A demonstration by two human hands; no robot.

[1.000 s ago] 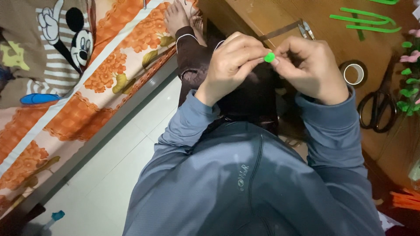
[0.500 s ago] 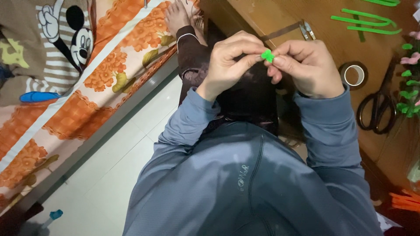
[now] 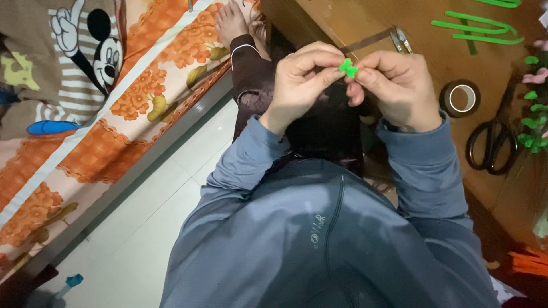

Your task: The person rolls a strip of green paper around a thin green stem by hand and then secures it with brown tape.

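Note:
A small bright green piece (image 3: pixel 347 68) is pinched between the fingertips of both my hands, held up in front of my chest. My left hand (image 3: pixel 299 77) grips it from the left with thumb and forefinger. From the right, my right hand (image 3: pixel 394 85) closes on the same piece. A thin dark strip (image 3: pixel 368 41) runs from behind my fingers toward a metal clip (image 3: pixel 399 39) on the wooden table (image 3: pixel 354 17). My grey sleeves cover both forearms.
On the table lie a roll of brown tape (image 3: pixel 460 98), black scissors (image 3: pixel 492 142), green strips (image 3: pixel 479 28) and green and pink flower parts (image 3: pixel 535 102). A bed with an orange flowered sheet (image 3: pixel 142 91) stands left; another person's foot (image 3: pixel 231 20) rests on it. White tiled floor below.
Both hands have stayed together on the green piece and shifted slightly; the piece has turned between the fingertips and shows more of its shape now.

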